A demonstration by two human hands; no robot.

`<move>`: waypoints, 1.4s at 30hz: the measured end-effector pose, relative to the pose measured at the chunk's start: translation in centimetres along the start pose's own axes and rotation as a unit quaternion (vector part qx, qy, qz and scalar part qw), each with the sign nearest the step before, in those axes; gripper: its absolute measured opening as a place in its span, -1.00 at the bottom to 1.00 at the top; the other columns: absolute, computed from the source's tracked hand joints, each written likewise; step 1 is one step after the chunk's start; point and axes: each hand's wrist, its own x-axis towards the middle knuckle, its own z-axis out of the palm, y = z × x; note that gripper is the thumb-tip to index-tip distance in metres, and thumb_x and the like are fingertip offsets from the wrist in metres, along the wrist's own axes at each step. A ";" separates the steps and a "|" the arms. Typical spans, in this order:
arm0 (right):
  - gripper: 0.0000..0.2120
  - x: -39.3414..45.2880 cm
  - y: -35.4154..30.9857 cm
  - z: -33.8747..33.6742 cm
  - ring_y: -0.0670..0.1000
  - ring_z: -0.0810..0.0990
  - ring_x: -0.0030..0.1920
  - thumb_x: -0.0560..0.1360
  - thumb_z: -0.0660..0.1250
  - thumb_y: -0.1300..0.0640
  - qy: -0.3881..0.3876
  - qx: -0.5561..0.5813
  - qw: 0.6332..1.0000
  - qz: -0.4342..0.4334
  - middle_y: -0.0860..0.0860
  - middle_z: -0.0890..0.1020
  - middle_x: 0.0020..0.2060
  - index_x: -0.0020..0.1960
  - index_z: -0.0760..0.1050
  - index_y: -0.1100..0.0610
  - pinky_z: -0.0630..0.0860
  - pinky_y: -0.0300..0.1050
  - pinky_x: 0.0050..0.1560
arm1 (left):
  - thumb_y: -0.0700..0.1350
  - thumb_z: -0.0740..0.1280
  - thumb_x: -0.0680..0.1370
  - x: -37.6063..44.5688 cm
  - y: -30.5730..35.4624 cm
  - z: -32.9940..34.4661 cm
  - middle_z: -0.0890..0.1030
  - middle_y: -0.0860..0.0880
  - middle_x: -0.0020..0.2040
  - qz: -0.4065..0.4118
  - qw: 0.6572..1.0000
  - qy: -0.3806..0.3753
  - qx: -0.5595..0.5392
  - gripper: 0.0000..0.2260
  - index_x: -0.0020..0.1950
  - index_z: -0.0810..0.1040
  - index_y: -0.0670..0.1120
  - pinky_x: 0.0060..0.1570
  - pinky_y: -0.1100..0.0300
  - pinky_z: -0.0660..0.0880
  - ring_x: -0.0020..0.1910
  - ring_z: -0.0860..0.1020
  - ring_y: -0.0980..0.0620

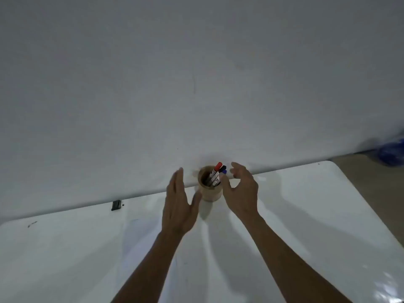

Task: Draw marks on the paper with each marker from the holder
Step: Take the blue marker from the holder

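A round wooden holder (210, 192) stands at the far edge of the white table (306, 215), against the wall. Three markers stick out of it: one with a red cap (218, 166), one with a black cap (223, 167) and one with a blue cap (224, 171). My left hand (178, 204) is just left of the holder, fingers straight and apart, thumb near its base. My right hand (241, 191) curves around the holder's right side, fingers spread, holding nothing. A faint sheet of paper (140, 241) lies on the table under my left forearm.
A small black clip-like object (116, 205) sits at the table's far edge on the left. A dark smudge (32, 224) marks the table's left corner. A blue plastic bag (392, 152) lies on the floor at the far right. The white wall rises right behind the holder.
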 end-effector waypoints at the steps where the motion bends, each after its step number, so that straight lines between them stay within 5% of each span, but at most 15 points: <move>1: -0.56 0.1 0.2 0.3 0.07 0.62 0.15 0.52 0.48 0.08 0.004 0.001 1.000 0.008 0.05 0.69 0.11 0.36 0.51 0.12 0.41 -0.21 0.07 | 0.14 0.28 0.60 0.1 -0.2 0.7 0.09 -0.02 0.63 -0.019 1.000 -0.017 -0.018 -0.28 0.62 -0.03 0.00 0.54 0.06 0.17 0.61 0.08 0.02; 4: -0.59 0.0 0.3 1.0 0.02 0.63 0.08 0.50 0.50 0.07 0.008 -0.002 0.999 0.046 0.04 0.72 0.07 0.31 0.56 0.14 0.38 -0.39 -0.07 | 0.11 0.34 0.57 0.4 -0.3 2.4 0.18 0.01 0.60 -0.057 0.996 -0.055 -0.043 -0.27 0.61 0.02 0.01 0.45 0.21 0.18 0.58 0.18 0.03; 7: -0.68 0.1 0.6 1.7 -0.08 0.60 -0.04 0.49 0.52 0.05 0.029 0.002 0.998 0.062 0.01 0.74 0.01 0.19 0.63 0.13 0.36 -0.51 -0.16 | 0.02 0.42 0.54 1.0 0.5 3.3 0.38 0.26 0.35 -0.052 0.993 -0.043 -0.096 -0.41 0.48 0.22 0.16 0.26 0.50 0.22 0.30 0.37 0.37; 9: -0.75 0.2 0.8 2.0 -0.12 0.59 -0.06 0.49 0.52 0.05 0.036 0.003 0.996 0.081 0.00 0.74 -0.01 0.12 0.66 0.12 0.37 -0.53 -0.17 | -0.05 0.45 0.52 1.5 0.6 3.9 0.42 0.34 0.20 -0.040 0.992 -0.035 -0.118 -0.48 0.32 0.26 0.30 0.19 0.45 0.35 0.15 0.40 0.50; 12: -0.81 0.4 1.1 2.4 -0.10 0.59 -0.10 0.48 0.53 0.03 0.048 0.003 0.995 0.084 0.00 0.74 -0.07 0.02 0.68 0.12 0.37 -0.54 -0.18 | -0.09 0.47 0.51 2.1 0.0 4.9 0.48 0.30 0.23 -0.058 0.988 -0.020 -0.144 -0.47 0.35 0.31 0.27 0.28 0.17 0.48 0.18 0.44 0.41; 18: -0.82 0.3 1.0 2.5 -0.23 0.55 -0.19 0.47 0.55 0.11 0.063 0.000 0.996 0.057 -0.04 0.66 -0.16 -0.01 0.68 0.20 0.38 -0.59 -0.10 | -0.09 0.45 0.52 2.0 -0.7 5.7 0.48 0.23 0.28 -0.060 0.984 -0.002 -0.166 -0.48 0.38 0.33 0.21 0.31 0.10 0.49 0.21 0.47 0.33; 26: -0.86 0.2 -0.2 1.3 -0.40 0.59 -0.08 0.53 0.48 0.11 0.061 0.088 0.992 0.062 -0.13 0.67 -0.17 0.05 0.63 0.14 0.47 -0.52 -0.15 | -0.30 0.44 0.50 2.2 -0.7 5.9 0.53 -0.02 0.33 -0.082 0.966 -0.003 -0.244 -0.49 0.42 0.41 -0.10 0.13 0.50 0.47 0.23 0.48 0.38; 31: -0.92 -0.3 -2.0 0.0 -0.06 0.70 0.00 0.59 0.40 0.13 0.099 0.191 0.976 0.039 -0.03 0.72 -0.06 0.08 0.58 0.08 0.57 -0.36 -0.03 | -0.24 0.46 0.49 2.2 -0.6 5.8 0.54 -0.03 0.35 -0.062 0.971 -0.001 -0.229 -0.48 0.43 0.41 -0.09 0.30 0.08 0.53 0.33 0.50 0.04; 37: -0.85 -1.3 -4.4 -1.1 0.08 0.74 -0.02 0.67 0.27 0.11 0.105 0.261 0.959 0.019 -0.04 0.67 -0.06 0.18 0.51 0.14 0.65 -0.05 0.08 | -0.16 0.54 0.44 2.7 -1.7 4.8 0.53 -0.02 0.38 -0.066 0.986 -0.045 -0.147 -0.31 0.49 0.31 -0.03 0.16 0.15 0.50 0.35 0.49 0.00; 42: -0.81 -3.7 -5.0 0.2 0.02 0.64 -0.23 0.66 0.29 0.03 0.036 0.250 0.965 0.075 -0.06 0.63 -0.14 0.20 0.58 0.06 0.59 -0.07 -0.18 | -0.22 0.44 0.53 1.4 -3.6 0.4 0.58 -0.09 0.29 -0.047 0.995 -0.020 -0.087 -0.47 0.47 0.36 -0.08 0.12 0.22 0.54 0.27 0.56 -0.01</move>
